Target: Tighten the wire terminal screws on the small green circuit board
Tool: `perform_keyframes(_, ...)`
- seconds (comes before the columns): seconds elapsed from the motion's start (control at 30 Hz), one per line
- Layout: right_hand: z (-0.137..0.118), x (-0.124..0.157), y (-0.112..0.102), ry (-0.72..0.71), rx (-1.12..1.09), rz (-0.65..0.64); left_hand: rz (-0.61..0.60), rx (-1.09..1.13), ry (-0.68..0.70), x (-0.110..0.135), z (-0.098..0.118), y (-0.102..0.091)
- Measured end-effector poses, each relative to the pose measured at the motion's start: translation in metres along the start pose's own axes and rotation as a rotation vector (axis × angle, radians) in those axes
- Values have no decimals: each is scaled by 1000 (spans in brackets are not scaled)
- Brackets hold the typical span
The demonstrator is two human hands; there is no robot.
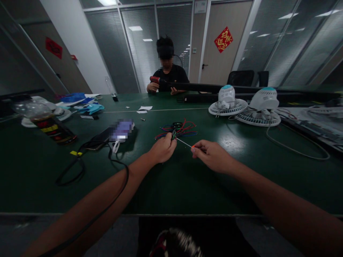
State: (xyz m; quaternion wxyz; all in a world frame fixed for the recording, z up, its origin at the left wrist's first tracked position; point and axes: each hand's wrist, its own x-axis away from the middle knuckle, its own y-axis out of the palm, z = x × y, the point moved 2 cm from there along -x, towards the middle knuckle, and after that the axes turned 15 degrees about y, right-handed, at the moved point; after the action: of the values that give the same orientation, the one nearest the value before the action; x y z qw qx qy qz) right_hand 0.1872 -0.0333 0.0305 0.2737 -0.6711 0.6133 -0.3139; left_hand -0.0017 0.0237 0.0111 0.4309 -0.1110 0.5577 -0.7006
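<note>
Above the green table, my left hand (164,148) is closed on a small green terminal block (174,135). Red, blue and black wires (187,127) fan out around it, their far ends loose. Between the fingers and thumb of my right hand (211,154) is the handle of a thin screwdriver (184,142), orange near the grip. Its metal shaft points left, and the tip meets or nearly meets the block; contact is too small to make out. My fingers hide most of the handle and part of the block.
A black cable (125,175) runs over my left forearm. Left stand a bottle (50,125) and a phone (100,139). White fan units (227,101) with a grey cord lie at right. Across the table (160,189), a person (171,73) holds a red power drill (155,80).
</note>
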Motion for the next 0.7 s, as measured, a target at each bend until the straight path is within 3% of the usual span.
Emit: perform_keyframes(0.7, 3, -1, 2, -11, 18, -5, 7, -2, -10, -1, -1, 1)
